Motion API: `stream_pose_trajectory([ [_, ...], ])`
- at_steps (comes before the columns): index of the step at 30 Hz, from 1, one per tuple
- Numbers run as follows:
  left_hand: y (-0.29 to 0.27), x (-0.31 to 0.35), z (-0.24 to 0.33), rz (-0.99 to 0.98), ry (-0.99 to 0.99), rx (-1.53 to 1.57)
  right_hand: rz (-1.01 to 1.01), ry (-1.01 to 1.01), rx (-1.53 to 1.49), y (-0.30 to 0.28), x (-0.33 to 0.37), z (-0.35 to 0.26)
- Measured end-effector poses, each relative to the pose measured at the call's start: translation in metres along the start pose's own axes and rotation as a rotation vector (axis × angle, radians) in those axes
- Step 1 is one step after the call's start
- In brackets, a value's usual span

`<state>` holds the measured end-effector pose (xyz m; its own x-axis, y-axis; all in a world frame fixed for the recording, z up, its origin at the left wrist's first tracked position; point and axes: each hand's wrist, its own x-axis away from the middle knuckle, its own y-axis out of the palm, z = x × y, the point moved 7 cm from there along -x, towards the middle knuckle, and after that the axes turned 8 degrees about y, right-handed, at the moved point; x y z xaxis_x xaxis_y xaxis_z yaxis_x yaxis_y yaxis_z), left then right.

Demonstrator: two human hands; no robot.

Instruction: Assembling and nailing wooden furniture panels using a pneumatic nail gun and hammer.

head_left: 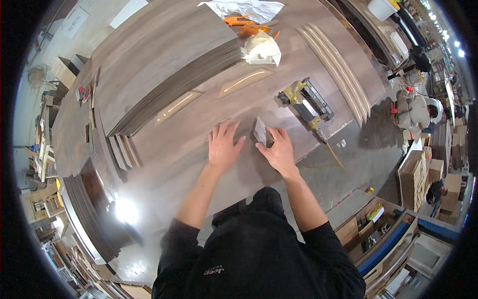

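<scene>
A small grey wood-grain board piece (259, 130) stands on edge on the brown worktable (199, 134). My right hand (279, 152) grips its near right end between thumb and fingers. To the left of the piece, my left hand (223, 147) hovers over or rests on the table, fingers apart and holding nothing. Two short angled strips lie beyond the hands, one strip (178, 107) on the left and another strip (246, 82) farther off, each with a shiny pale line along it. A yellow-and-black nail gun (308, 104) lies to the right of my right hand.
A tall stack of grey-brown panels (174, 55) fills the far left. Several long strips (336, 70) with pale lines lie at the far right. Orange-handled tools (244, 22) and crumpled wrapping (262, 48) sit at the back. An air hose (334, 154) hangs past the table edge. A person (418, 109) crouches at right.
</scene>
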<state>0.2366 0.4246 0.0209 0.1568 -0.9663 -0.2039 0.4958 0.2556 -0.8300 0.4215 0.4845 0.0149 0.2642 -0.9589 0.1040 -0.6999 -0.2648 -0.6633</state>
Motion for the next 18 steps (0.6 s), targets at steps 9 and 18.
stream_pose_trajectory([
  [9,0.026,-0.011,-0.016,-0.060,-0.028,-0.040,0.043,-0.047,0.028,0.019,-0.011,0.004],
  [18,0.031,-0.011,-0.025,-0.093,-0.029,0.009,0.109,-0.017,0.035,0.026,-0.017,0.005],
])
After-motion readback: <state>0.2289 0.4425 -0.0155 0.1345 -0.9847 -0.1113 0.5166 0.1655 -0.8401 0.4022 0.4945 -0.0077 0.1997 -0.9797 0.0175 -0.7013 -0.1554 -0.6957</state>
